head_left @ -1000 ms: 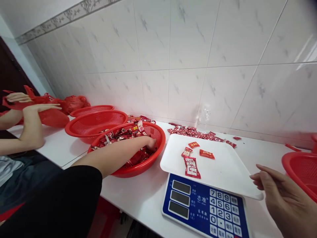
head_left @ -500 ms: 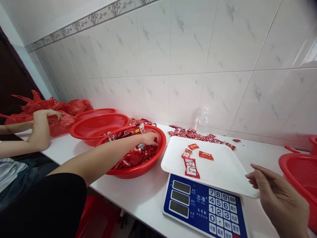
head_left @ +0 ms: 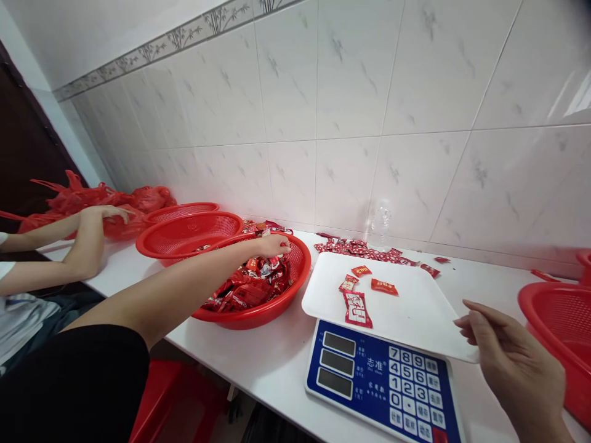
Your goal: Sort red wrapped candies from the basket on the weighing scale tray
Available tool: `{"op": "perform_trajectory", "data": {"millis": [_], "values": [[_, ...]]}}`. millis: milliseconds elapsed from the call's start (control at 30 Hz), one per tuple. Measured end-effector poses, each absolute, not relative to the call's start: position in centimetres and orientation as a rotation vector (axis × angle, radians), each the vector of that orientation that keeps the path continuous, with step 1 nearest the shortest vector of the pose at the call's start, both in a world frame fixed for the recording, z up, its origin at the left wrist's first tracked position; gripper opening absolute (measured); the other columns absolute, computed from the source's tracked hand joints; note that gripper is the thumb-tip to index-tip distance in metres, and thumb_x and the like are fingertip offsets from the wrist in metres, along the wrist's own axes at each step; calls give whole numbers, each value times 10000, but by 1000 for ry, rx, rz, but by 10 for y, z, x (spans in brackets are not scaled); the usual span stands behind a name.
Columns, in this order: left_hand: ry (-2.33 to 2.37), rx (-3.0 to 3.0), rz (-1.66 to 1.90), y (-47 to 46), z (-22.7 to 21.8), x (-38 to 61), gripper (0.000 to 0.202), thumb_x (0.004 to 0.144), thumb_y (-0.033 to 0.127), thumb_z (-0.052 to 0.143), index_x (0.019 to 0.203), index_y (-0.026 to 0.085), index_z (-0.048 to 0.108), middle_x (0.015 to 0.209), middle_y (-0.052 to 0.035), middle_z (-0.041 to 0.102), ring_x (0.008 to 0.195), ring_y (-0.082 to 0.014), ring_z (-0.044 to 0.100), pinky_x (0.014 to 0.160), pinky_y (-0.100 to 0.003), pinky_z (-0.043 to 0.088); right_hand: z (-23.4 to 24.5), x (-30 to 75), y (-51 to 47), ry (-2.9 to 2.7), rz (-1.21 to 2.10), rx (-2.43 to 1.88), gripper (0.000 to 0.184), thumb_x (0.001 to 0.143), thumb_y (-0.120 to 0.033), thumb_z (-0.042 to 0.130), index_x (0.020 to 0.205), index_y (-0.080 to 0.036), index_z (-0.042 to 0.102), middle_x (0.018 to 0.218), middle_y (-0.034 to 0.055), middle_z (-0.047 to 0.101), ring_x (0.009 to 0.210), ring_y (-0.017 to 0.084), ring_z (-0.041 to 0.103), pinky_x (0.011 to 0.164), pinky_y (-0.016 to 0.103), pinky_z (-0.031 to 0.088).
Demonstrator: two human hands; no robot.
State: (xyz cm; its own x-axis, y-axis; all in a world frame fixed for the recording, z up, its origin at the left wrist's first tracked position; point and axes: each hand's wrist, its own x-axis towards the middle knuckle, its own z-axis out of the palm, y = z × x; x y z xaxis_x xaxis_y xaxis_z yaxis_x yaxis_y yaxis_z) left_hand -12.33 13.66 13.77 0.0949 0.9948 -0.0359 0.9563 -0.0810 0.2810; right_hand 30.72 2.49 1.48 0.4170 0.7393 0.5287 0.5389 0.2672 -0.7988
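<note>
My left hand [head_left: 273, 247] is raised just over the far rim of a red plastic basket [head_left: 300, 280] full of wrapped sweets [head_left: 244, 292]. Its fingers are curled together, and what is in them, if anything, cannot be made out. At the right edge of a white weighing tray [head_left: 415, 314], my right hand [head_left: 512, 360] has its index finger stretched and the other fingers loosely bent, with nothing visible in it. The tray rests on a blue digital scale [head_left: 373, 381] with dark displays. Several red packets lie on the tray, the largest a red and white packet [head_left: 357, 309].
Loose red packets [head_left: 364, 251] lie along the wall behind the tray, beside a clear plastic bottle [head_left: 381, 224]. More red baskets stand left [head_left: 189, 234] and right [head_left: 558, 326]. A co-worker's arms [head_left: 83, 246] reach towards red plastic bags [head_left: 92, 203]. A red stool [head_left: 175, 400] is below the table.
My left hand has risen from among the sweets towards the basket's far rim, uncovering more of them. My right hand has shifted very slightly. The co-worker's arms appear further right.
</note>
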Motion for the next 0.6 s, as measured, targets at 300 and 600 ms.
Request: {"op": "perform_trajectory", "data": {"millis": [300, 600], "values": [[2067, 2086, 552, 138, 163, -92, 267, 838, 366, 488, 966, 170, 618, 747, -18, 636, 578, -135, 539, 509, -219, 379, 14, 305, 28, -1235, 246, -1333, 422, 810, -573, 560, 1078, -264, 668, 799, 12, 705, 704, 182, 668, 667, 301, 538], [1660, 2082, 477, 136, 136, -5, 386, 872, 463, 485, 1139, 194, 558, 985, -59, 688, 829, -186, 644, 686, -257, 490, 16, 306, 31, -1265, 251, -1179, 366, 847, -482, 573, 1065, -204, 669, 761, 39, 694, 639, 161, 641, 619, 289, 543]]}}
